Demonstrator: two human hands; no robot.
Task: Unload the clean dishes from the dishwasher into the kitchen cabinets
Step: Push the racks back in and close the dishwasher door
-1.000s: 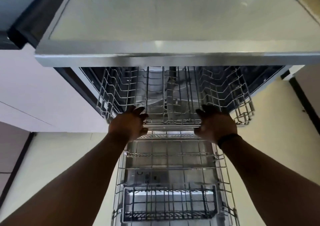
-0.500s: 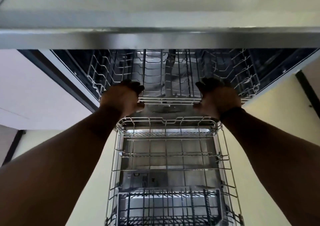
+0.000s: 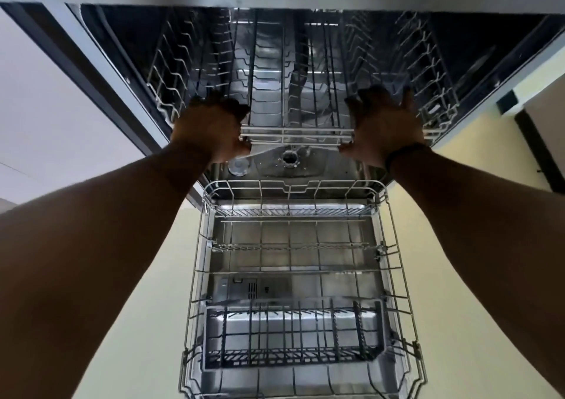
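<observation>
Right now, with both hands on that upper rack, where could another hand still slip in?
Along the upper rack's front rail between the left hand and right hand. The lower rack holds no dishes in its middle; its near end is taken by the cutlery basket.

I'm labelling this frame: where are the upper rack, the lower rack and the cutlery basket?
upper rack point(image 3: 293, 136), head view, front rail.
lower rack point(image 3: 293, 272), head view, middle crossbar.
cutlery basket point(image 3: 293, 359), head view, near wall.
</observation>
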